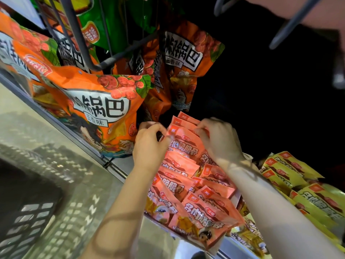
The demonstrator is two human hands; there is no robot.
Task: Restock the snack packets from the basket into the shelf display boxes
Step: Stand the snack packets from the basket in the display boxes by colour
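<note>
Several pink snack packets [188, 176] stand in rows in a display box on the shelf, at the centre of the head view. My left hand [149, 144] pinches the left edge of the rearmost pink packets [184, 141] with curled fingers. My right hand [218, 137] grips the top right of the same packets, fingers bent over them. The box's walls are mostly hidden under the packets. No basket shows in the view.
Yellow snack packets [291, 174] fill the neighbouring box on the right. Large orange snack bags [93, 103] stand on the shelf to the left, more hang from a metal wire rack [78, 34] above. The shelf's metal front edge [115, 165] runs diagonally; the floor lies below left.
</note>
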